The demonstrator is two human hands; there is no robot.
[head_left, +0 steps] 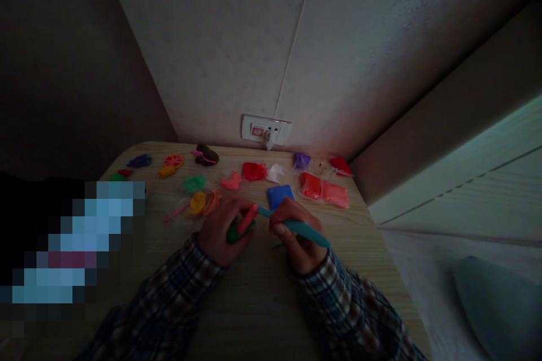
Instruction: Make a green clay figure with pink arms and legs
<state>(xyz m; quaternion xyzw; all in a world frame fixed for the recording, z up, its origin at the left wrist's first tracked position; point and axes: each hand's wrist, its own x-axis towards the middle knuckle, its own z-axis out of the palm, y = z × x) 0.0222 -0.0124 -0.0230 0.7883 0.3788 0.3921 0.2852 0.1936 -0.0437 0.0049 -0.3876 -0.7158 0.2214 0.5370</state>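
My left hand [223,231] is closed round a lump of green modelling clay [234,233] with a pink clay strip [247,220] rising from it. Between the fingers and thumb of my right hand [297,231] is a teal clay modelling tool [305,230]. Its thin tip points left, close to the pink strip; whether they touch I cannot tell. Just beyond my right hand lies a blue clay packet [279,196]. Past my left hand sit yellow clay [197,203] and orange clay [212,201] on wrappers. A small teal piece [277,246] shows beneath my right hand.
On the wooden table [249,304], red [254,170], orange-red [310,186], pink [335,194] and purple clay packets [302,160] lie towards the back. Finished-looking clay shapes, one brown [206,155], stand at back left. A wall socket [266,130] holds a plug. Something pixelated covers the left.
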